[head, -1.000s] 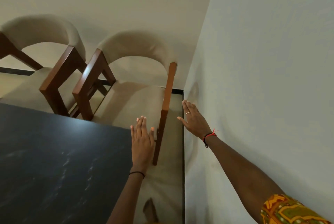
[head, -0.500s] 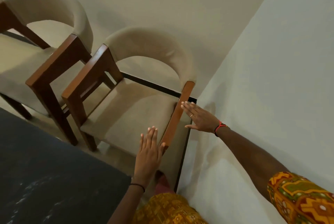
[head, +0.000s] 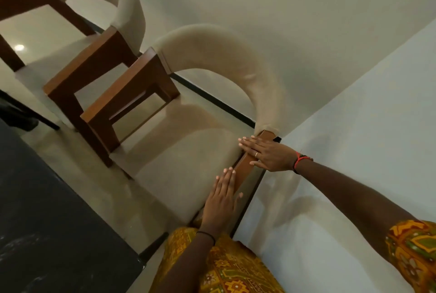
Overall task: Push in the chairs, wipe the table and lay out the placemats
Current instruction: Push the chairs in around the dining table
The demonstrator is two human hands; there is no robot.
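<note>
Both hands flat on the chair's wooden arm by the wall

The right hand (head: pixel 266 153) lies across the far end of the armrest (head: pixel 245 167), fingers straight and spread, gripping nothing; a ring shows on one finger and a red and black band on the wrist. The left hand (head: pixel 221 200) rests nearer along the same armrest, fingers straight and together, thumb out, also unclasped. The beige chair (head: pixel 188 151) stands on the right, close against the pale wall (head: pixel 354 127), apart from the dark table (head: pixel 47 222) at near left. A second chair (head: pixel 94 56) stands just beside it, far left.
</note>
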